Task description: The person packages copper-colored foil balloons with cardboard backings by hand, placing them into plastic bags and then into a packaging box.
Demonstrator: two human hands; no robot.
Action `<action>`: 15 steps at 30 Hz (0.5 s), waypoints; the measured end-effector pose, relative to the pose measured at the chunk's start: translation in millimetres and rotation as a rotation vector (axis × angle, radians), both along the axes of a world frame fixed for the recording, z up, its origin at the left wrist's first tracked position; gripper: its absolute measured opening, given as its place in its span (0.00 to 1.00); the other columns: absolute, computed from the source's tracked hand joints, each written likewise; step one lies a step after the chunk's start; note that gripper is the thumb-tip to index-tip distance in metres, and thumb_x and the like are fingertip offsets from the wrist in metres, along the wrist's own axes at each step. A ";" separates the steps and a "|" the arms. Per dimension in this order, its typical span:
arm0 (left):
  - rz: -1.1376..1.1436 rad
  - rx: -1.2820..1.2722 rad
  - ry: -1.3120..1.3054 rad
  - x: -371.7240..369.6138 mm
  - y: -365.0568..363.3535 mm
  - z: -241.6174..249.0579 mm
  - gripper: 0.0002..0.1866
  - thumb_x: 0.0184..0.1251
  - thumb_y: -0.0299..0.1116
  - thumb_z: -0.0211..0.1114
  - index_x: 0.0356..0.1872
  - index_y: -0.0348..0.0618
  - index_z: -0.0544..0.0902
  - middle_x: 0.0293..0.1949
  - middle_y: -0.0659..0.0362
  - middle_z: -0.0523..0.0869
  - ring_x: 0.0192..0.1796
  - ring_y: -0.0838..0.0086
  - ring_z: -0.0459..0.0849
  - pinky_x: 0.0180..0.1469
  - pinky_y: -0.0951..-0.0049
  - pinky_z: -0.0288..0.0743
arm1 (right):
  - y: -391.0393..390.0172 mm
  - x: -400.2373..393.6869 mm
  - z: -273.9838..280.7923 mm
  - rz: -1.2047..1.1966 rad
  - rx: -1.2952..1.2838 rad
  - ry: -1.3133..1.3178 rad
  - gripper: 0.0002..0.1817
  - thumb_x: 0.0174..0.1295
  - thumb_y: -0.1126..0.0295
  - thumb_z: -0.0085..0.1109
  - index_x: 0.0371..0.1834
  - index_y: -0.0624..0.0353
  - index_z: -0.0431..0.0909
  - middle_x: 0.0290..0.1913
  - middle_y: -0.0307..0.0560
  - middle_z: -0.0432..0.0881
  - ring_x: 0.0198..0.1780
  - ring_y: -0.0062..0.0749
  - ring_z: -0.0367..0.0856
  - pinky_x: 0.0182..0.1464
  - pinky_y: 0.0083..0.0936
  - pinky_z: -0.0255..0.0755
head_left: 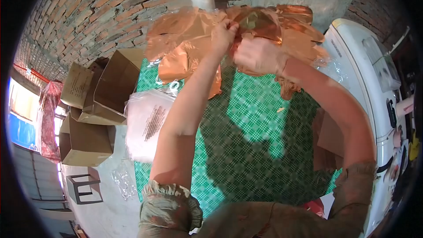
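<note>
Both my arms reach to the far side of a table with a green checked cloth (260,105). My left hand (224,35) is closed, its fingertips pinching an edge of the shiny orange foil items (185,26). Just right of it, my right hand (257,55) is blurred, with its fingers curled near the same foil; what it holds, if anything, is hidden. The foil pieces lie in a wide overlapping heap along the far edge, some in clear plastic. A dark translucent round part (260,22) stands out behind my hands.
Clear plastic bags with printed text (152,123) lie at the table's left edge. Open cardboard boxes (116,81) stand farther left, above a small dark frame (83,188) on the floor. A white appliance (352,66) borders the right side. Brick wall (97,22) rises behind.
</note>
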State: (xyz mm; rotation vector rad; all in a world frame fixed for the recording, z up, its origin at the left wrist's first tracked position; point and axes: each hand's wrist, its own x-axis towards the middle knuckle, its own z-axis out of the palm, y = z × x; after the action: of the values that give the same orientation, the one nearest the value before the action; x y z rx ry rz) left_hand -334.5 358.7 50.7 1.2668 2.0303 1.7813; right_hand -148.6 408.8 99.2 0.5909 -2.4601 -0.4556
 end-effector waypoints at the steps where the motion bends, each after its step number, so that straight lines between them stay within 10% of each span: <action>1: -0.049 0.112 -0.102 -6.8 10.0 -3.6 0.07 0.72 0.32 0.68 0.43 0.40 0.89 0.35 0.52 0.91 0.37 0.63 0.89 0.43 0.66 0.81 | 0.5 1.3 -14.9 -0.025 -0.041 -0.039 0.06 0.62 0.64 0.63 0.39 0.49 0.78 0.38 0.36 0.78 0.46 0.34 0.79 0.46 0.29 0.76; 3: -0.075 0.156 -0.028 -21.2 26.8 -3.4 0.09 0.73 0.32 0.68 0.46 0.39 0.88 0.35 0.56 0.90 0.37 0.68 0.87 0.42 0.68 0.80 | 0.9 -1.3 -34.9 -0.070 -0.119 -0.110 0.07 0.65 0.63 0.62 0.43 0.51 0.79 0.42 0.37 0.78 0.51 0.34 0.78 0.47 0.30 0.75; 8: -0.303 0.165 -0.334 -20.9 29.7 35.9 0.11 0.80 0.33 0.64 0.52 0.36 0.86 0.43 0.63 0.88 0.44 0.79 0.85 0.46 0.77 0.83 | 23.6 -30.5 -41.7 -0.603 -0.248 -0.491 0.24 0.76 0.55 0.47 0.71 0.49 0.74 0.76 0.46 0.65 0.77 0.48 0.56 0.70 0.81 0.52; 15: -0.427 0.214 -0.276 -41.8 6.7 138.8 0.21 0.78 0.47 0.64 0.56 0.38 0.85 0.50 0.60 0.90 0.55 0.73 0.84 0.64 0.67 0.77 | 68.5 -52.5 -98.2 -0.578 -0.329 -0.407 0.27 0.81 0.54 0.39 0.81 0.36 0.63 0.75 0.38 0.66 0.77 0.48 0.58 0.72 0.84 0.47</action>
State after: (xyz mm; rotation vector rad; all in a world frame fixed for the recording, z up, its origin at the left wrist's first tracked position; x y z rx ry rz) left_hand -376.4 365.4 189.5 1.3003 1.3347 1.8666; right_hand -201.1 477.3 1.0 -0.1994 -3.0006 -0.1382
